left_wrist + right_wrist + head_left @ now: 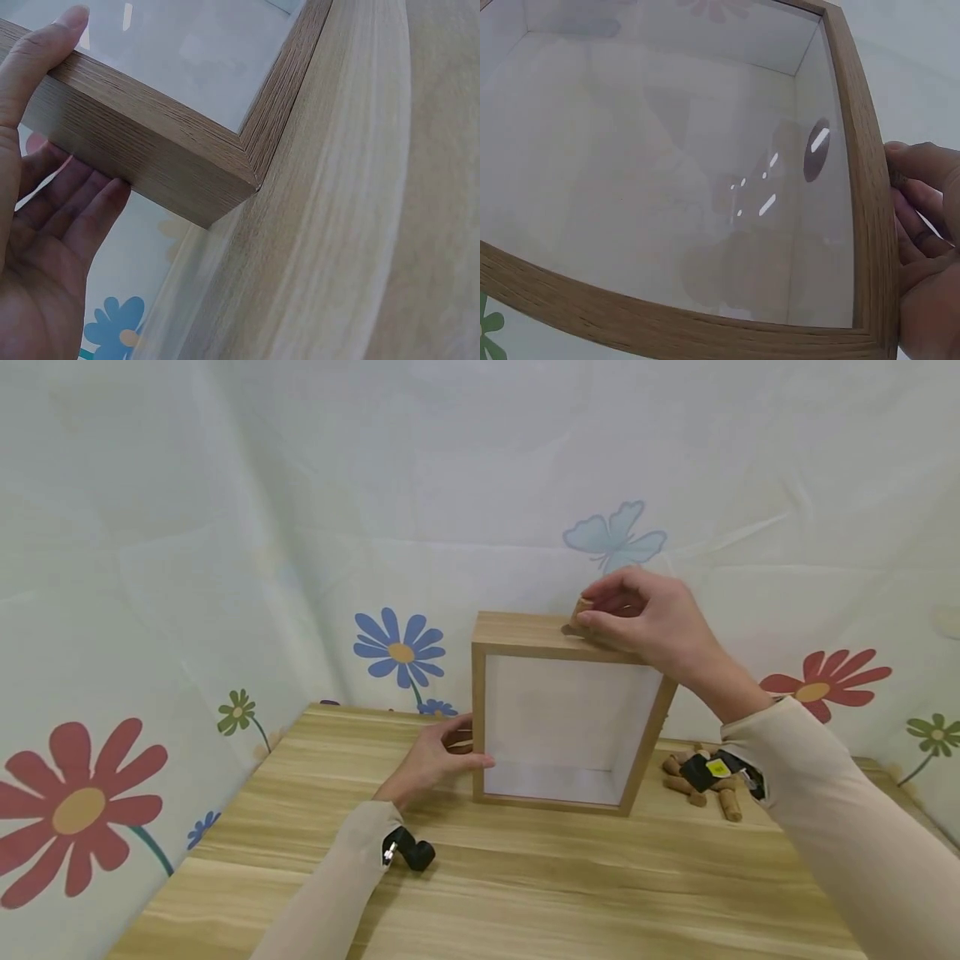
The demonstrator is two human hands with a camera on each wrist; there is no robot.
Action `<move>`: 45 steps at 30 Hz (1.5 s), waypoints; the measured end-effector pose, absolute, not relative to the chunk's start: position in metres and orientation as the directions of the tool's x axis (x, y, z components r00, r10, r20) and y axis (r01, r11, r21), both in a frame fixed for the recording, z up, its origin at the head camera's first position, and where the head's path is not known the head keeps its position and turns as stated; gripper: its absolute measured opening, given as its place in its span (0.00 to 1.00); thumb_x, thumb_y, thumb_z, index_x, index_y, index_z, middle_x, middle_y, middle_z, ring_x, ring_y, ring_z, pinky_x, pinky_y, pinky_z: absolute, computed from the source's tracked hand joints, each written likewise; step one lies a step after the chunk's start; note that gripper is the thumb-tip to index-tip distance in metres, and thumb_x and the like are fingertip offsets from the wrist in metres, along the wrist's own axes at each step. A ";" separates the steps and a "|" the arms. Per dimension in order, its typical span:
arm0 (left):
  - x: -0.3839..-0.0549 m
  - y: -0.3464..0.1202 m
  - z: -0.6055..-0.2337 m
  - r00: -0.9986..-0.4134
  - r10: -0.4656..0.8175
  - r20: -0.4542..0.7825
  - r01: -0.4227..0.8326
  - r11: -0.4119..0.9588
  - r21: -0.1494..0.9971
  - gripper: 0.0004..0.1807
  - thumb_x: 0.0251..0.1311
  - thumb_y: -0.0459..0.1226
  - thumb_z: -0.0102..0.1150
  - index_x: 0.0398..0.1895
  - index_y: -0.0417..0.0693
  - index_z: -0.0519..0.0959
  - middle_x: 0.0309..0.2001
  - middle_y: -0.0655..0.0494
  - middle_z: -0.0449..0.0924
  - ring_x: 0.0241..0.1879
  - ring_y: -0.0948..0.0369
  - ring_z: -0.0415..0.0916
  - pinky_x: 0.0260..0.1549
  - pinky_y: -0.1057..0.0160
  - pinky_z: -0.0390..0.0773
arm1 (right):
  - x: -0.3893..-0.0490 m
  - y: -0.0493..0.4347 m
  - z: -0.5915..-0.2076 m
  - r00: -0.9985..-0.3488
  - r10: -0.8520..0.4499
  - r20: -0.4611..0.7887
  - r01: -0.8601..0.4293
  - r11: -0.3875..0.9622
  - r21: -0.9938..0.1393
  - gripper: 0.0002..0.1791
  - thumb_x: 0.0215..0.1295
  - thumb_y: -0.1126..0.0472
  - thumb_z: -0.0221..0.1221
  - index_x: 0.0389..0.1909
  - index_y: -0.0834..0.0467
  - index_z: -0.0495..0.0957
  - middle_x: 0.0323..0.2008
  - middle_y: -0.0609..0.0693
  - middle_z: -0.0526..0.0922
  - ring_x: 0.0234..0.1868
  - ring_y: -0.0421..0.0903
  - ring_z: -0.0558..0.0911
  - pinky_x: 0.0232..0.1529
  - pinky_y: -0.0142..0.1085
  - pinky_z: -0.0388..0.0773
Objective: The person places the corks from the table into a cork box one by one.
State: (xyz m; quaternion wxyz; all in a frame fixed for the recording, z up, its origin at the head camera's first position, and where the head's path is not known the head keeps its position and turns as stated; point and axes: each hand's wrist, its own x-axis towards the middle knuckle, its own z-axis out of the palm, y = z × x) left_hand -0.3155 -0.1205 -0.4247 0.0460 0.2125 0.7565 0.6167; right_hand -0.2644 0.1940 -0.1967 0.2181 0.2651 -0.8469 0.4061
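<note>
- Box (555,718), wood-framed and clear-fronted, stands upright on the table (525,881).
- At the box's left side, I see the left hand (437,757) gripping it, thumb on the front rim, fingertips at the back edge.
- At the box's top, I have the right hand (656,617) pinching a cork (580,609) between thumb and fingers; I can't quite tell whether its lower end touches the wood.
- Right of the box lie loose corks (680,784).

Cork (579,612) atop upright wooden box (517,628)
</note>
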 end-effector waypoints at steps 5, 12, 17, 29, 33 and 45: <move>-0.315 -0.120 -0.425 -0.900 0.389 0.198 0.268 0.136 0.954 0.50 0.56 0.41 0.83 0.79 0.38 0.67 0.70 0.43 0.76 0.66 0.46 0.77 0.65 0.53 0.78 | -0.266 0.192 -0.200 -0.769 -0.279 0.575 -0.617 0.557 -0.556 0.14 0.69 0.63 0.72 0.51 0.62 0.85 0.44 0.55 0.90 0.39 0.36 0.86 0.41 0.23 0.81; -0.315 -0.120 -0.424 -0.900 0.387 0.201 0.270 0.133 0.954 0.50 0.55 0.41 0.83 0.79 0.38 0.67 0.69 0.43 0.76 0.66 0.46 0.77 0.65 0.52 0.78 | -0.267 0.191 -0.203 -0.759 -0.308 0.573 -0.622 0.604 -0.499 0.13 0.68 0.65 0.72 0.51 0.62 0.85 0.44 0.54 0.90 0.40 0.41 0.88 0.40 0.23 0.80; -0.315 -0.120 -0.424 -0.902 0.386 0.193 0.264 0.141 0.954 0.49 0.55 0.41 0.83 0.78 0.38 0.67 0.69 0.44 0.76 0.66 0.47 0.77 0.65 0.52 0.78 | -0.266 0.189 -0.205 -0.752 -0.327 0.572 -0.631 0.607 -0.483 0.12 0.69 0.66 0.72 0.50 0.62 0.85 0.43 0.54 0.90 0.43 0.49 0.89 0.40 0.22 0.80; -0.315 -0.120 -0.426 -0.904 0.382 0.191 0.264 0.149 0.953 0.50 0.55 0.42 0.83 0.79 0.38 0.67 0.70 0.44 0.76 0.66 0.46 0.77 0.65 0.52 0.79 | -0.260 0.192 -0.204 -0.738 -0.328 0.590 -0.648 0.590 -0.483 0.14 0.69 0.65 0.71 0.52 0.64 0.84 0.46 0.57 0.89 0.44 0.48 0.88 0.43 0.21 0.80; -0.315 -0.119 -0.425 -0.903 0.386 0.186 0.261 0.152 0.953 0.50 0.55 0.42 0.83 0.79 0.39 0.67 0.70 0.44 0.75 0.67 0.46 0.77 0.65 0.52 0.78 | -0.256 0.201 -0.203 -0.732 -0.296 0.613 -0.646 0.588 -0.487 0.15 0.68 0.65 0.72 0.53 0.63 0.85 0.47 0.56 0.89 0.42 0.36 0.86 0.44 0.21 0.80; -0.315 -0.116 -0.423 -0.902 0.389 0.188 0.264 0.151 0.953 0.50 0.55 0.42 0.83 0.79 0.38 0.67 0.70 0.43 0.76 0.67 0.46 0.77 0.66 0.52 0.78 | -0.238 0.245 -0.204 -0.747 -0.087 0.659 -0.574 0.584 -0.574 0.17 0.68 0.62 0.73 0.56 0.60 0.85 0.45 0.36 0.89 0.43 0.29 0.86 0.46 0.19 0.79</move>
